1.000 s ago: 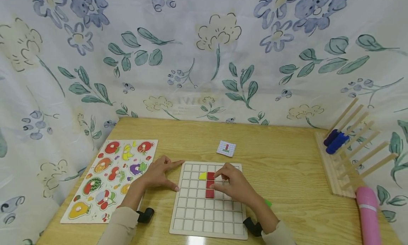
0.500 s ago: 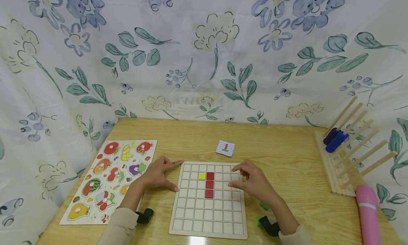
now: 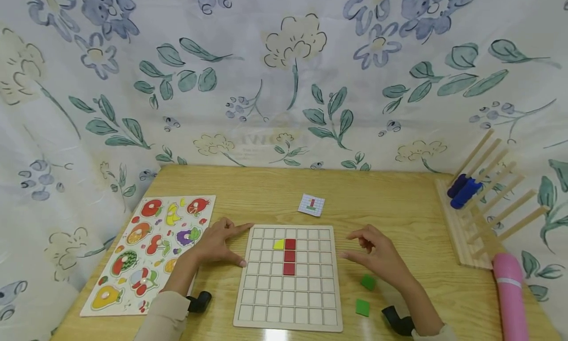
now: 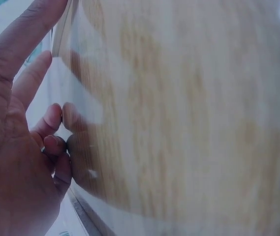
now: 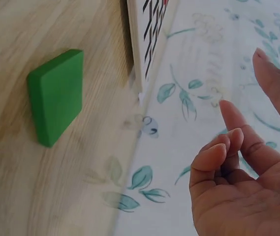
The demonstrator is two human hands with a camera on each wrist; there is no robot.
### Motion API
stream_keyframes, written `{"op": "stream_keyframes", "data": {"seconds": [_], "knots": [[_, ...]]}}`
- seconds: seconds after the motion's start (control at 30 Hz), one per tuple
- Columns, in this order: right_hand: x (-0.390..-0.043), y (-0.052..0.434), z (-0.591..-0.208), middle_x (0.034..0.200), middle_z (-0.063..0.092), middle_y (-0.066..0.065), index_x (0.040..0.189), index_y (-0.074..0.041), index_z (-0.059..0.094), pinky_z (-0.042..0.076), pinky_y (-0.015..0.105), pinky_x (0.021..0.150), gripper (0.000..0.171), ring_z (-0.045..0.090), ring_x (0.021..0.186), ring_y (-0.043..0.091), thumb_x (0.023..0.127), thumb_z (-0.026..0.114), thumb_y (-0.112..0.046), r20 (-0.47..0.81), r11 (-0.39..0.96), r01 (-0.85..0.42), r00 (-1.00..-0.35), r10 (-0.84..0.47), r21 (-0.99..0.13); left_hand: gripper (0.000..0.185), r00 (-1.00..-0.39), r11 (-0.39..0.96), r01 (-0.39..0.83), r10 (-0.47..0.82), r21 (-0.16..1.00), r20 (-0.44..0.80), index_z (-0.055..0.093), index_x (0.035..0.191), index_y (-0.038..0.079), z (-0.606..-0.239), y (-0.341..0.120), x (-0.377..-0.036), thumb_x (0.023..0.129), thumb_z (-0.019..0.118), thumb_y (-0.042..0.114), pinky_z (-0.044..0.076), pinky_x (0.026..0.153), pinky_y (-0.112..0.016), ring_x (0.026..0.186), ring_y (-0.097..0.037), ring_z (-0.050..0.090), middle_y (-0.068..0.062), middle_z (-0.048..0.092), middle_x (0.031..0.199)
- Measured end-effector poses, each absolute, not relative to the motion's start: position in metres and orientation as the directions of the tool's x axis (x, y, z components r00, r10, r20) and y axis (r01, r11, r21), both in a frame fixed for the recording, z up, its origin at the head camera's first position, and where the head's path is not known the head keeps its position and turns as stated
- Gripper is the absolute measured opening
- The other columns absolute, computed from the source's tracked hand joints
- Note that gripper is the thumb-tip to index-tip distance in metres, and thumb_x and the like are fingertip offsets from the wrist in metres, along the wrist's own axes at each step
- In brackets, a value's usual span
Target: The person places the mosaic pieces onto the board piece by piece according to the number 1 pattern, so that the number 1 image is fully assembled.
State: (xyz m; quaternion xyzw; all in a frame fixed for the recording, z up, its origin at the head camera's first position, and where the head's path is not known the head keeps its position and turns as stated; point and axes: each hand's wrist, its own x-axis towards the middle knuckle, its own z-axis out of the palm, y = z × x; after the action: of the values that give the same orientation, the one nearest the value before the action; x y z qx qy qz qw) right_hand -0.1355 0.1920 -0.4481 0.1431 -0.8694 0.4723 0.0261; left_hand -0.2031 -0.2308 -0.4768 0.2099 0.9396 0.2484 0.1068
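A square wooden grid board (image 3: 288, 298) lies on the table. Three red tiles (image 3: 289, 256) form a vertical column in its cells, with a yellow piece (image 3: 279, 244) left of the top one. My left hand (image 3: 217, 243) touches the board's left edge with spread thumb and index finger. To the right of the board, my right hand (image 3: 377, 254) hovers with thumb and index finger apart and nothing between them. Below that hand lie two green tiles (image 3: 362, 307) on the table; the right wrist view shows one green tile (image 5: 56, 96) close up, apart from the fingers.
Behind the board lies a small card (image 3: 311, 205) with a red and green grid pattern. A fruit puzzle board (image 3: 146, 257) lies at left. A wooden peg rack (image 3: 466, 227) with blue pieces and a pink cylinder (image 3: 512, 296) stand along the right side.
My right hand has drawn away from the red tiles, moving right past the board's edge. Both green tiles are now uncovered. The left hand stays at the board's left edge.
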Motion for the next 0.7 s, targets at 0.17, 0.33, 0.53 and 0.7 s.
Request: {"op": "stream_keyframes", "data": {"seconds": [0.17, 0.33, 0.53, 0.7], "knots": [[-0.132, 0.2, -0.448, 0.083, 0.046, 0.011, 0.107, -0.007, 0.07, 0.038, 0.026, 0.063, 0.033, 0.041, 0.072, 0.015, 0.08, 0.083, -0.022, 0.179, 0.513, -0.259, -0.963, -0.201, -0.819, 0.1, -0.889, 0.787, 0.346, 0.449, 0.511, -0.089, 0.051, 0.146, 0.029, -0.477, -0.231, -0.202, 0.058, 0.089, 0.056, 0.027, 0.071, -0.034, 0.084, -0.019, 0.031, -0.002, 0.033, 0.096], [-0.129, 0.205, -0.449, 0.083, 0.046, 0.008, 0.107, -0.007, 0.07, 0.038, 0.027, 0.063, 0.034, 0.041, 0.072, 0.016, 0.08, 0.083, -0.021, 0.156, 0.511, -0.229, -0.971, -0.183, -0.828, 0.1, -0.89, 0.793, 0.343, 0.446, 0.504, -0.096, 0.051, 0.147, 0.03, -0.477, -0.231, -0.202, 0.058, 0.089, 0.058, 0.026, 0.071, -0.034, 0.084, -0.019, 0.032, -0.002, 0.033, 0.096], [-0.124, 0.209, -0.451, 0.084, 0.043, 0.008, 0.109, -0.005, 0.069, 0.038, 0.028, 0.064, 0.036, 0.04, 0.074, 0.016, 0.081, 0.083, -0.023, 0.109, 0.496, -0.186, -0.978, -0.18, -0.848, 0.101, -0.891, 0.797, 0.333, 0.441, 0.503, -0.108, 0.05, 0.147, 0.032, -0.479, -0.232, -0.203, 0.058, 0.088, 0.06, 0.026, 0.071, -0.034, 0.085, -0.019, 0.031, -0.001, 0.033, 0.097], [-0.12, 0.211, -0.452, 0.085, 0.042, 0.007, 0.109, -0.005, 0.069, 0.038, 0.027, 0.065, 0.037, 0.04, 0.075, 0.017, 0.08, 0.083, -0.023, 0.101, 0.485, -0.174, -0.98, -0.174, -0.857, 0.101, -0.892, 0.798, 0.329, 0.438, 0.505, -0.111, 0.049, 0.147, 0.033, -0.48, -0.232, -0.203, 0.058, 0.088, 0.06, 0.026, 0.071, -0.034, 0.085, -0.019, 0.032, -0.002, 0.033, 0.097]]}}
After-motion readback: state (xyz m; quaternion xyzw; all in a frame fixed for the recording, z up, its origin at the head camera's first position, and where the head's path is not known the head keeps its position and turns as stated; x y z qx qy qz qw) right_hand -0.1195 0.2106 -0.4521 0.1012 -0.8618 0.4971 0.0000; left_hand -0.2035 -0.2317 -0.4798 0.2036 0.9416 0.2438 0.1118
